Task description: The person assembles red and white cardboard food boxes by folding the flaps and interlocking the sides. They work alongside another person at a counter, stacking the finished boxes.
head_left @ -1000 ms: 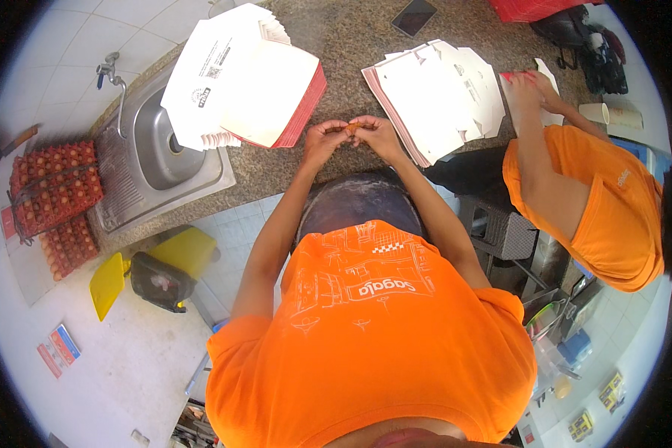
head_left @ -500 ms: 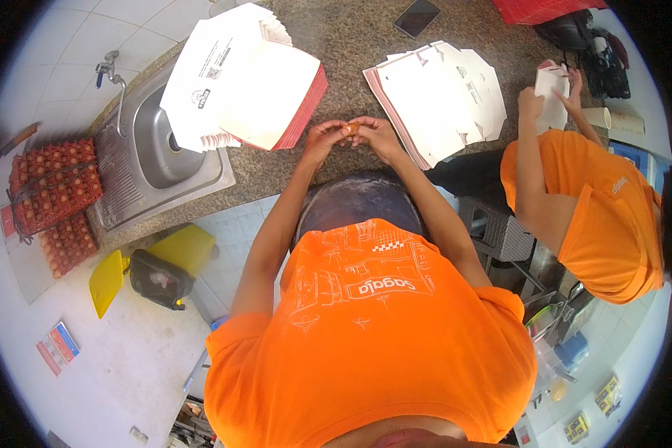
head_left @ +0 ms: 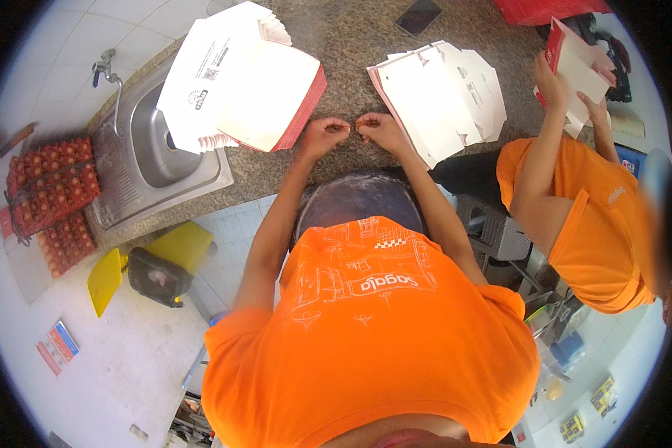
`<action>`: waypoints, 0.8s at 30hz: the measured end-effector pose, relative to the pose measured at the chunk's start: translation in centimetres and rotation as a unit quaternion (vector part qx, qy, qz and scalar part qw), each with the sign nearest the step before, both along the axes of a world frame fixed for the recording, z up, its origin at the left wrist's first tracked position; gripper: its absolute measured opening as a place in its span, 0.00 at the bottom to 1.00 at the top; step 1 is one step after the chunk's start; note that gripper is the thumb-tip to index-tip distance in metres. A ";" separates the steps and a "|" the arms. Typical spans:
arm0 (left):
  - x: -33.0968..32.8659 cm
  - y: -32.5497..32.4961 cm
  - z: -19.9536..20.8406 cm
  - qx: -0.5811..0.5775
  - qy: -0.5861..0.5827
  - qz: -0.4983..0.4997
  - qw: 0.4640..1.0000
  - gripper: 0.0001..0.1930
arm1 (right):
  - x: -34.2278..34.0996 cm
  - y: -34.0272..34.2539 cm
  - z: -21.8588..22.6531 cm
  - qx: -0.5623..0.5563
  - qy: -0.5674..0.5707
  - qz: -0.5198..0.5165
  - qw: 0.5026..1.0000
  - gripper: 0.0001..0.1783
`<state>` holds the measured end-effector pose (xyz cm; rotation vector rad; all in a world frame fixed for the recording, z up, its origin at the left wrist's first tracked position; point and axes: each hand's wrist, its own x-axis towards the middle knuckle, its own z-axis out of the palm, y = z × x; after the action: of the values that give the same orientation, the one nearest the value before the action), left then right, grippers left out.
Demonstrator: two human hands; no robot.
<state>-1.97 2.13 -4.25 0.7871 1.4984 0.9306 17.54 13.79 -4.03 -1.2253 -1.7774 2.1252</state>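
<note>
Over the near edge of the speckled stone counter, my left hand [head_left: 325,137] and my right hand [head_left: 384,135] face each other with a small gap between them. The fingers of both are pinched. At my right fingertips shows a small orange-brown thing [head_left: 361,125], too small to name. Whether my left fingers hold part of it I cannot make out. Beside my left hand lies a thick stack of flat white-and-red cartons [head_left: 276,89]. Close to my right hand is a smaller stack of flat cartons [head_left: 444,93], white side up.
At the left are a steel sink [head_left: 145,168] with a tap [head_left: 108,71] and red trays of eggs [head_left: 52,187]. A dark phone [head_left: 418,16] lies farther back. On the right a co-worker in an orange shirt [head_left: 601,224] holds a white-and-red carton [head_left: 575,63].
My hands, earlier together around the small orange-brown thing, have drawn apart. The co-worker's carton is now raised and turned, with its red side showing.
</note>
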 end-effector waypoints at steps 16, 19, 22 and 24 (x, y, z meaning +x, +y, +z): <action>-9.8 -41.7 2.8 -0.309 0.318 -0.047 0.895 0.36 | 26.6 -24.2 8.5 -0.189 -0.120 -0.309 0.925 0.25; -11.1 -40.5 -1.9 -0.282 0.319 -0.034 0.904 0.35 | 27.3 -33.2 5.1 -0.246 -0.129 -0.409 0.869 0.23; -12.4 -37.7 -6.1 -0.236 0.324 -0.050 0.915 0.33 | 26.4 -40.7 5.2 -0.274 -0.100 -0.497 0.817 0.22; -12.8 -35.0 -8.7 -0.213 0.319 -0.066 0.921 0.32 | 25.0 -44.1 5.1 -0.282 -0.074 -0.542 0.788 0.21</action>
<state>-14.74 -32.89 -12.97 0.8934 2.0868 0.2125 42.54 -30.35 1.08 -1.8993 -0.1328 1.7744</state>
